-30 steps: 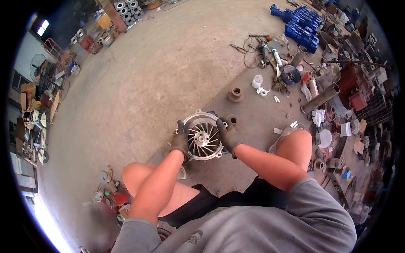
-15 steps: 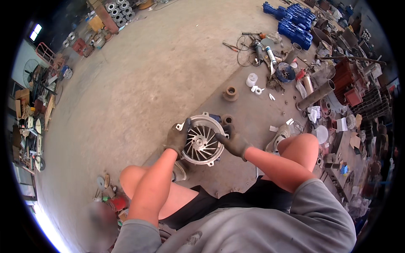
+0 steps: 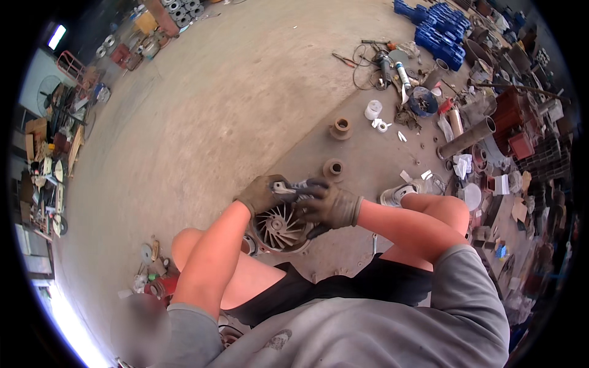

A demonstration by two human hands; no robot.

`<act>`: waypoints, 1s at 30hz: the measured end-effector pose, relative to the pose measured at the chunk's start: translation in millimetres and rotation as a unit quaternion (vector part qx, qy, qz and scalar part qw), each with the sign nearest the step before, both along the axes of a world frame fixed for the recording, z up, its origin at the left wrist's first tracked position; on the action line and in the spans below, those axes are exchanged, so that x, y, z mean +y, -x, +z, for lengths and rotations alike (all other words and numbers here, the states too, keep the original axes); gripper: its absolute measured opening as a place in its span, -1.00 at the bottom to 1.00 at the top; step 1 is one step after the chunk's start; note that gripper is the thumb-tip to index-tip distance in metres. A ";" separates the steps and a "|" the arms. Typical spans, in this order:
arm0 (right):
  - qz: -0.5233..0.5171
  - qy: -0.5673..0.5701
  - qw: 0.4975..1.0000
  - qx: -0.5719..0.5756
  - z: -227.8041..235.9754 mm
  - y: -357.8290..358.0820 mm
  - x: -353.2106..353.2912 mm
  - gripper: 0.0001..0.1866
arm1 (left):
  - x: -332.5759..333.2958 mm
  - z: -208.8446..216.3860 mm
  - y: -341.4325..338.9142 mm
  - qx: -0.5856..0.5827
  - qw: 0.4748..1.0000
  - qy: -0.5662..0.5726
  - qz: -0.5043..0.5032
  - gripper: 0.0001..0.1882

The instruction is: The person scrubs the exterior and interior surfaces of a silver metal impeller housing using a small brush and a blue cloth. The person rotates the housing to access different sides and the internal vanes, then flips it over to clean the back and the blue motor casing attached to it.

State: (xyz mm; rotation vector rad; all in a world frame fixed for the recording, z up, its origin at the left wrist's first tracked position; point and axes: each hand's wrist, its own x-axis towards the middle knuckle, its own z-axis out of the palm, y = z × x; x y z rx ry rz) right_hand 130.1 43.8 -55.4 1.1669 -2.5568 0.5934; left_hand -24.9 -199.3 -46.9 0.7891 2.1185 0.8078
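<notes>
Both my hands wear dark work gloves and meet just beyond my knees. My left hand [image 3: 264, 194] is closed on a pale metal ring [image 3: 283, 188], whose lug sticks out beside the fingers. My right hand [image 3: 331, 205] reaches across from the right, its fingers on the same ring, mostly hiding it. The ring seems tipped up nearly edge-on. Below the hands lies an impeller [image 3: 277, 226] with radiating curved blades, inside a round metal housing. The right glove covers part of its right side.
Two rusty flanged collars, a nearer one [image 3: 334, 170] and a farther one [image 3: 340, 129], stand on the floor plate. A wrench [image 3: 374, 244] lies by my right thigh. Farther right are a white tub [image 3: 373, 110], an angle grinder [image 3: 384, 69], a steel pipe [image 3: 466, 138] and blue castings [image 3: 440, 35].
The ring has gone from facing up around the impeller to tipped nearly edge-on. My right hand has moved left across it, and the impeller lies below the hands.
</notes>
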 end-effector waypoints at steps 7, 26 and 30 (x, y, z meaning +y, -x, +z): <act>0.029 -0.045 0.997 0.046 -21.0 -21.9 -18.2 -0.74 | 16.2 15.8 -4.0 0.093 0.990 0.024 -0.099 -0.39; -0.196 0.026 0.966 -0.167 -40.5 257.1 -113.2 -0.48 | -56.4 26.0 255.3 0.143 0.966 0.074 0.203 -0.37; -0.227 -0.032 0.951 -0.206 -72.3 326.8 -154.3 -0.49 | -152.1 -40.9 274.4 0.073 0.944 0.067 0.314 -0.39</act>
